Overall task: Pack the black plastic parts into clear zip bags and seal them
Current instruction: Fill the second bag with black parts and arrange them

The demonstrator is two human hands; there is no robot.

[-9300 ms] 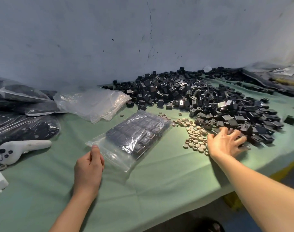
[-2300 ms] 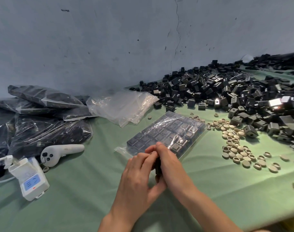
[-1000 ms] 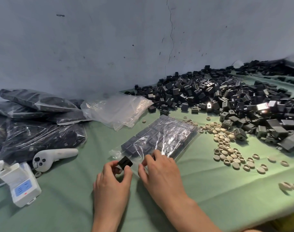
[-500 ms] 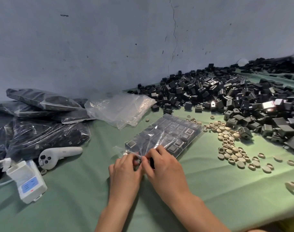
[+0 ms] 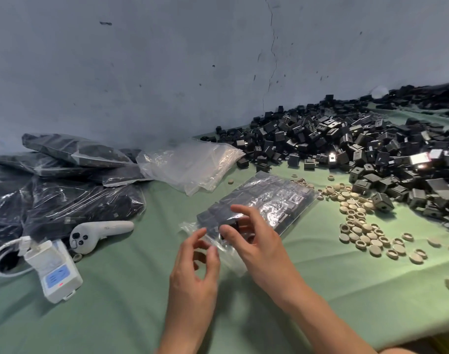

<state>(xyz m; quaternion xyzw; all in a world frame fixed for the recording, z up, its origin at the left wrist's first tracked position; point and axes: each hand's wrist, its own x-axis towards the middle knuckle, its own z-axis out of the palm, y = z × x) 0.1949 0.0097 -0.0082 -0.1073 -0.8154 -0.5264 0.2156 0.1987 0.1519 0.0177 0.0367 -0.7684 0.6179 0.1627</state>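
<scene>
A clear zip bag (image 5: 272, 200), filled with rows of black plastic parts, lies flat on the green table cloth (image 5: 116, 315). Its mouth faces me. My left hand (image 5: 192, 277) pinches the loose plastic at the bag's mouth between thumb and fingers. My right hand (image 5: 259, 249) pinches one black part (image 5: 232, 223) between thumb and index finger right at the mouth; I cannot tell whether the part is inside the plastic. A large heap of loose black parts (image 5: 346, 141) covers the table's far right.
Empty clear bags (image 5: 192, 164) lie behind the zip bag. Filled bags (image 5: 65, 200) are stacked at the left. A white controller (image 5: 100, 232) and a white device with a cable (image 5: 57, 272) sit near them. Several beige round caps (image 5: 358, 226) are scattered to the right. A grey wall stands behind.
The black part passed from my left hand to my right, which now holds it at the bag's mouth. My left hand has drawn slightly back along the mouth's edge.
</scene>
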